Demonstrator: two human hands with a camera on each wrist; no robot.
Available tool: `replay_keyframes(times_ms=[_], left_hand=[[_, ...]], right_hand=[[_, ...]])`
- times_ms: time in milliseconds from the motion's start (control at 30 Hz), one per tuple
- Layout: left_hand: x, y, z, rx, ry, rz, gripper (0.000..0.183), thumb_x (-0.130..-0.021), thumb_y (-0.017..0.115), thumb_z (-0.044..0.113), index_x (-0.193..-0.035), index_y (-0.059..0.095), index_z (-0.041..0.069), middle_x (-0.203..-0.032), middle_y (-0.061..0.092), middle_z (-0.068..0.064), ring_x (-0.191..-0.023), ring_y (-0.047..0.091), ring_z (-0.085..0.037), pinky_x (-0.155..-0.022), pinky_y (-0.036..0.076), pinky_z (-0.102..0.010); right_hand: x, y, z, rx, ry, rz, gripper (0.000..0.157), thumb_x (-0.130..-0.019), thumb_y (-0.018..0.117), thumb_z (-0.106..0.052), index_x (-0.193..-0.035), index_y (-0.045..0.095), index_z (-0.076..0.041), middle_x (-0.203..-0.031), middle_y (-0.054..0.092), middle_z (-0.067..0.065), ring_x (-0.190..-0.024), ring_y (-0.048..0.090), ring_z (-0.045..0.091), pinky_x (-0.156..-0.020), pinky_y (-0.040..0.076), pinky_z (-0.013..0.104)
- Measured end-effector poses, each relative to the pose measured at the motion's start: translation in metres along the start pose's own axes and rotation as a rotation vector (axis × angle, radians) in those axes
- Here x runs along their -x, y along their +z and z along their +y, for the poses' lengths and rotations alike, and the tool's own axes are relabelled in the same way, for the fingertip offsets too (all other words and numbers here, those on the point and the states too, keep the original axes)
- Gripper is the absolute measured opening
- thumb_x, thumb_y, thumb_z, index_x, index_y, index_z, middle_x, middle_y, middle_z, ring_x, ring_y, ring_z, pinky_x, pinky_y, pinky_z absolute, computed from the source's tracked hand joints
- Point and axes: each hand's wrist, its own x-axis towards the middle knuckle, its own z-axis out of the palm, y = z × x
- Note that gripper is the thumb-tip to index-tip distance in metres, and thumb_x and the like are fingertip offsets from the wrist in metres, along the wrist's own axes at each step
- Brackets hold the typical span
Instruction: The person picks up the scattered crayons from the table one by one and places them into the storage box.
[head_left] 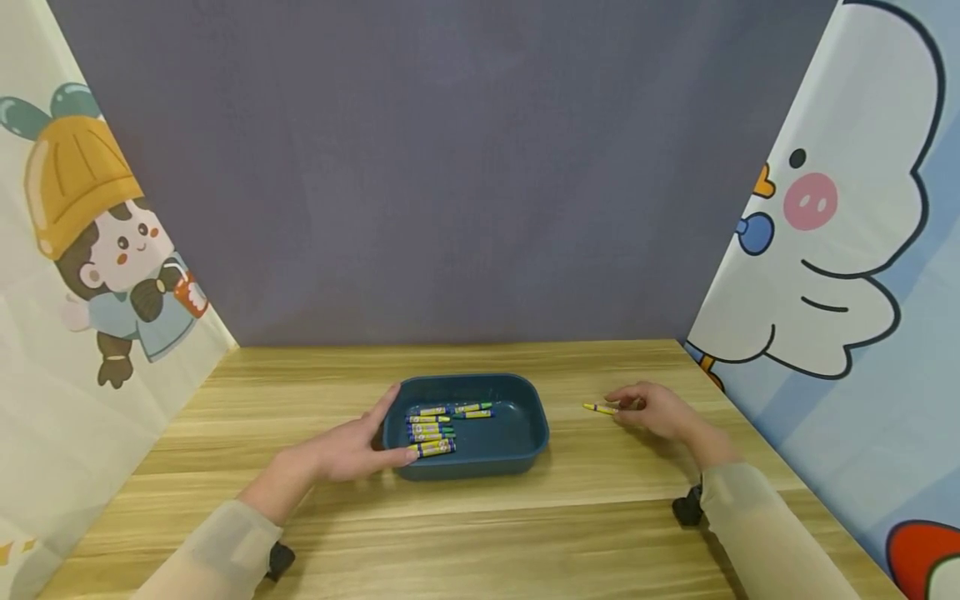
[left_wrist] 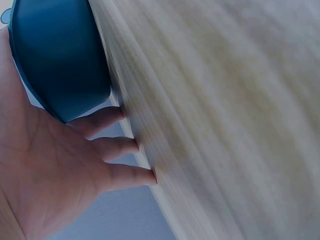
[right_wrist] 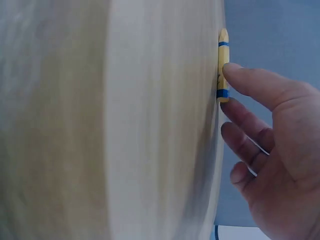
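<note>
A dark teal plastic box (head_left: 480, 468) stands on the table with several crayons (head_left: 433, 449) lying in its left half. My left hand (head_left: 352, 446) spreads around the box's left end, thumb along the front rim and index finger along the back left corner. In the left wrist view, three straight fingers (left_wrist: 132, 175) reach down to the tabletop beside the box. To the right of the box, my right hand (head_left: 660, 410) pinches a yellow crayon (right_wrist: 223, 55) near one end, just at the tabletop. Its tip points left, towards the box.
The wood-grain table (head_left: 480, 542) meets a grey cloth backdrop (head_left: 450, 183) at its far edge. Cartoon-printed panels (head_left: 832, 333) rise along both sides. A bare stretch of wood lies between the box and my right hand.
</note>
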Motion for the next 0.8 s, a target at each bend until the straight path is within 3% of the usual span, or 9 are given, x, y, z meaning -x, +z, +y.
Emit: replay_keyframes(times_ms=[433,667,800], left_hand=[[0.001,-0.001,0.001,-0.016,-0.009,0.002,0.122,-0.099,0.068,0.072,-0.178,-0.011,0.023,-0.167,0.043,-0.035,-0.152,0.051,-0.047,-0.126,0.039,-0.063],[0.002,-0.001,0.002,-0.033,-0.011,-0.004,0.122,-0.099,0.066,0.073,-0.178,-0.012,0.023,-0.169,0.04,-0.037,-0.154,0.047,-0.05,-0.127,0.037,-0.064],[0.001,0.0,0.002,-0.033,-0.009,-0.005,0.121,-0.1,0.066,0.073,-0.178,-0.012,0.023,-0.169,0.037,-0.038,-0.155,0.046,-0.051,-0.128,0.037,-0.065]], right_hand=[[-0.003,0.0,0.0,0.043,-0.015,-0.009,0.023,-0.103,0.077,-0.014,-0.124,0.084,-0.01,-0.115,0.076,0.011,-0.084,0.057,0.016,-0.07,0.048,0.031],[-0.005,0.003,-0.003,0.016,-0.014,0.027,0.024,-0.107,0.073,-0.016,-0.128,0.082,-0.017,-0.107,0.072,0.005,-0.075,0.056,0.015,-0.064,0.048,0.03],[-0.007,0.003,-0.017,0.012,-0.047,0.07,0.023,-0.109,0.07,-0.021,-0.13,0.081,-0.021,-0.111,0.073,0.004,-0.081,0.057,0.016,-0.066,0.047,0.031]])
